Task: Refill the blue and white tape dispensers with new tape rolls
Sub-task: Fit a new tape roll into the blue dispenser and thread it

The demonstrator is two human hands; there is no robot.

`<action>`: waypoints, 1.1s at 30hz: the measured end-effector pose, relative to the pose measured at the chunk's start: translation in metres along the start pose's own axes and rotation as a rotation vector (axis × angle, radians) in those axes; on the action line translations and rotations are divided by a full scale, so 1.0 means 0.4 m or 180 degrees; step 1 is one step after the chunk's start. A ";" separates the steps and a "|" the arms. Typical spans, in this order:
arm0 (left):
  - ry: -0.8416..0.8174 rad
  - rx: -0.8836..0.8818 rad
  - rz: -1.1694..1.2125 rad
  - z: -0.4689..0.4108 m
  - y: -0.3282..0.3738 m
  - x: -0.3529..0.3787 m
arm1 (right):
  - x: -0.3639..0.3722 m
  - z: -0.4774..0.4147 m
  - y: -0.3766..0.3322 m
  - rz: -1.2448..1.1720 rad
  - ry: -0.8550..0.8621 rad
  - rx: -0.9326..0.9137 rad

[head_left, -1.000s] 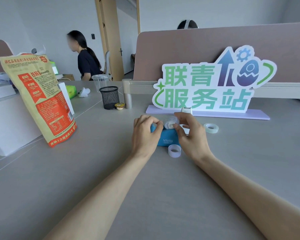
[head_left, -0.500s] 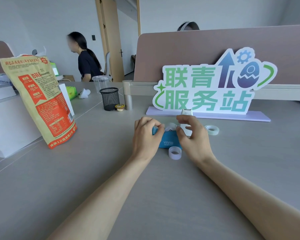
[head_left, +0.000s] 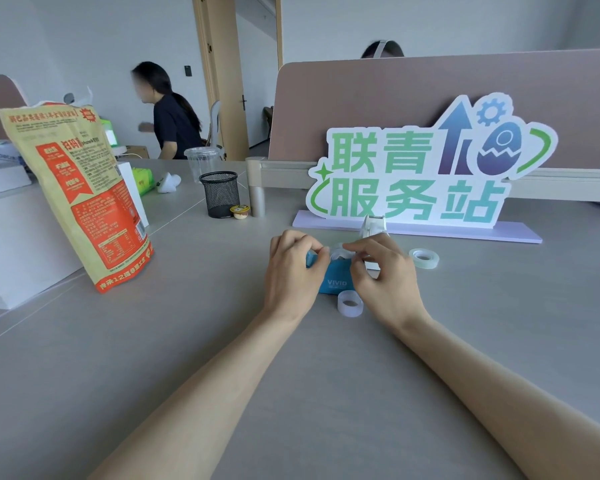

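Both hands meet over the blue tape dispenser [head_left: 336, 280], which sits on the grey desk [head_left: 291, 393] a little above the middle of the view. The left hand [head_left: 293, 271] curls over the dispenser's left end, fingers bent and closed against it, thumb and forefinger pinched together at its top edge. The right hand [head_left: 383, 275] comes in from 3 o'clock of the dispenser, its fingers bent, thumb and forefinger pinching at a pale tape roll [head_left: 340, 252] that sits at the top of the blue body; how deep the roll sits in its cradle is hidden by the fingers. A loose clear roll [head_left: 350, 303] lies on the desk at 6 o'clock of the dispenser, just beside its base and between the two wrists. Another clear roll [head_left: 424, 258] lies flat at 3 o'clock, just past the right hand's knuckles and apart from them. The white tape dispenser [head_left: 373, 226] stands at 1 o'clock, behind the right hand, in front of the lilac base of a sign [head_left: 430, 168] with green characters. Off at 10 o'clock stand a black mesh pen cup [head_left: 219, 194] and a small yellow-lidded cup [head_left: 239, 211] touching its foot, with a clear plastic cup [head_left: 202, 162] behind. A tall orange and tan bag [head_left: 77, 195] stands upright at 9 o'clock, well apart from the hands.
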State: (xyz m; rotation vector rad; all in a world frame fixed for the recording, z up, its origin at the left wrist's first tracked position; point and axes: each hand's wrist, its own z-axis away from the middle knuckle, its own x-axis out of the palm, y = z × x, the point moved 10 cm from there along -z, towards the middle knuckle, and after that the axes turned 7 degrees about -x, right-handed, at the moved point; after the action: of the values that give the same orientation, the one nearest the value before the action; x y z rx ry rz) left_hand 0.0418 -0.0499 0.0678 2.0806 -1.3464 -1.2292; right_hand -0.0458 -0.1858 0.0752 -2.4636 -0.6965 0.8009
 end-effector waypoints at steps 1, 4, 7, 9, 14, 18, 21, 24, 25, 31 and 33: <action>0.0013 0.0019 -0.0014 0.001 0.001 0.000 | -0.001 0.001 -0.005 0.0046 0.0001 -0.0040; 0.0046 0.0058 -0.0056 0.002 0.006 -0.003 | -0.004 0.001 -0.014 0.0086 0.0019 -0.0107; 0.0078 0.0064 -0.0090 0.003 0.007 -0.007 | -0.005 0.003 -0.017 0.0059 0.0017 -0.0112; 0.0076 0.0071 -0.0096 0.003 0.009 -0.007 | -0.003 0.004 -0.015 0.0077 0.0003 -0.0091; -0.0008 -0.0151 0.0290 -0.003 -0.006 -0.011 | 0.007 0.000 -0.008 0.0050 -0.0086 -0.0039; 0.0023 -0.0374 0.0680 -0.012 -0.029 -0.022 | 0.019 -0.002 -0.022 0.0179 -0.0213 -0.0226; 0.0096 -0.0614 0.0934 -0.014 -0.052 -0.032 | 0.019 -0.003 -0.021 0.0194 -0.0196 -0.0276; 0.0257 -0.0917 0.1129 -0.015 -0.085 -0.040 | 0.020 -0.005 -0.015 0.0171 -0.0211 -0.0243; 0.0354 -0.0976 0.1174 -0.016 -0.094 -0.045 | 0.023 -0.004 -0.014 0.0165 -0.0233 -0.0249; 0.0707 -0.1336 0.1443 -0.015 -0.144 -0.068 | 0.027 -0.005 -0.010 0.0147 -0.0262 -0.0221; 0.0847 -0.1457 0.1437 -0.014 -0.163 -0.076 | 0.028 -0.005 -0.010 0.0150 -0.0279 -0.0224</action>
State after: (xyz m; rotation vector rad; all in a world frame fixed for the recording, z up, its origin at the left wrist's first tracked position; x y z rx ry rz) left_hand 0.0770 0.0066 0.0398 1.4606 -1.1868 -0.9191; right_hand -0.0378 -0.1768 0.0744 -2.5289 -0.7113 0.9218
